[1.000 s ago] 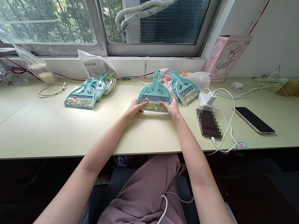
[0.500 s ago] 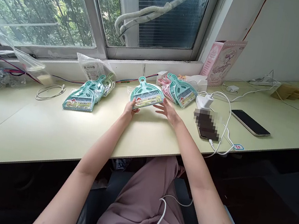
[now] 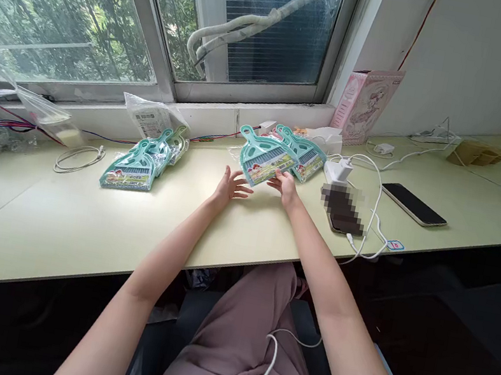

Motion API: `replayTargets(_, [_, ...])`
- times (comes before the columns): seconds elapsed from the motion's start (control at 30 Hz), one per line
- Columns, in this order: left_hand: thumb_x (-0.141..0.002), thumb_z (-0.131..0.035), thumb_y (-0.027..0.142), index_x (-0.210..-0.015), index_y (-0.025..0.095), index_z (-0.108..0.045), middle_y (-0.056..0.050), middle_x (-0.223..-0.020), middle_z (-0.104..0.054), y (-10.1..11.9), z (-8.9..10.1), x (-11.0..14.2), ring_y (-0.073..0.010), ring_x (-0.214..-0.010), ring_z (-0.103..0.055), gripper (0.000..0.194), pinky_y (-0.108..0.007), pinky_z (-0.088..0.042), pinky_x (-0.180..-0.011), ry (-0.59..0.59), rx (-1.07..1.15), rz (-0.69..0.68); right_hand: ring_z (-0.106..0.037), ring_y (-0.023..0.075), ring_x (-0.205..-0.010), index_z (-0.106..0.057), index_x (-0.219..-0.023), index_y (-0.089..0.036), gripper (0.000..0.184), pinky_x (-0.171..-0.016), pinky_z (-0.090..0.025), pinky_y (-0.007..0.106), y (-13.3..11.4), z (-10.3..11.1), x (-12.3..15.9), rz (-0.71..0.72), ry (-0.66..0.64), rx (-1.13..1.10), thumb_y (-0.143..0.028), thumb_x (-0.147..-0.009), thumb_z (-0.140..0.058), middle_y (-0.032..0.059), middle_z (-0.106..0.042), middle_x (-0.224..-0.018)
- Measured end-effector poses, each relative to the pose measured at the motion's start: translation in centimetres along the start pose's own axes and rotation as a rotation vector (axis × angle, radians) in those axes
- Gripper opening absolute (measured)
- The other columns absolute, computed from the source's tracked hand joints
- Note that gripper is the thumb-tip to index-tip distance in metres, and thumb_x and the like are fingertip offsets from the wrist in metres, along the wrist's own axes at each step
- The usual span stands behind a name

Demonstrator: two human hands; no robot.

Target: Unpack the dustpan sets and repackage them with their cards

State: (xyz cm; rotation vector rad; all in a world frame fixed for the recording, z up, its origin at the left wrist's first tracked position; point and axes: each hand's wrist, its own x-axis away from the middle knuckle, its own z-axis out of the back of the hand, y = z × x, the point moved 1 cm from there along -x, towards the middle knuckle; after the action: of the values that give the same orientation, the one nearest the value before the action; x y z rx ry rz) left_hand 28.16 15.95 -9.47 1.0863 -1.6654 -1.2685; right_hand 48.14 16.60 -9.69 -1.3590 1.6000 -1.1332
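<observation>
Dustpan set (image 3: 264, 156) tilts, pinched by the right hand (image 3: 287, 189); the left hand (image 3: 228, 189), spread wide, seems just clear of it.

L hand (image 3: 231, 189) let go of the teal dustpan pkg (image 3: 264, 152), R hand (image 3: 286, 188) has it now, tilted more & shifted R vs a sec ago.
</observation>
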Motion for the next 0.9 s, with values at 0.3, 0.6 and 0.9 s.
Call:
replayTargets(0.3, [-0.097, -0.012, 0.067, -0.124, 0.020, -0.059, -0.011, -0.117, -0.072, 0.8, 1.6, 0.5, -0.0165, -0.075, -0.070, 0.072, -0.026, -0.053, -0.062, 0.137, 0.091, -0.076, -0.054, 0.0052, -0.057, -0.050, -0.091, -0.025, 0.003, -0.044, -0.034, 0.013, 0.1, 5.8, -2.7, 0.062, 0.450, -0.183, -0.025, -0.091, -0.048, -0.0043, -0.063, -0.082])
replayTargets(0.6, [-0.096, -0.030, 0.066, -0.115, 0.019, -0.063, -0.010, -0.108, -0.073, 0.4, 1.6, 0.0, -0.0153, -0.069, -0.068, 0.060, -0.026, -0.052, -0.060, 0.095, 0.041, -0.024, -0.067, 0.0122, -0.083, -0.061, -0.115, -0.021, 0.033, -0.056, -0.051, 0.021, 0.5, 6.1, -2.9, 0.123, 0.502, -0.334, -0.042, -0.093, -0.047, 0.0061, -0.070, -0.114])
replayTargets(0.9, [-0.095, -0.040, 0.058, -0.115, 0.019, -0.063, -0.010, -0.108, -0.073, 0.0, 1.8, -0.2, -0.0151, -0.070, -0.068, 0.050, -0.025, -0.053, -0.061, 0.062, 0.016, -0.026, -0.070, 0.0210, -0.102, -0.057, -0.122, -0.024, 0.058, -0.078, -0.063, 0.037, 0.2, 6.3, -3.4, 0.129, 0.247, -0.349, -0.067, -0.090, -0.036, 0.0085, -0.068, -0.121])
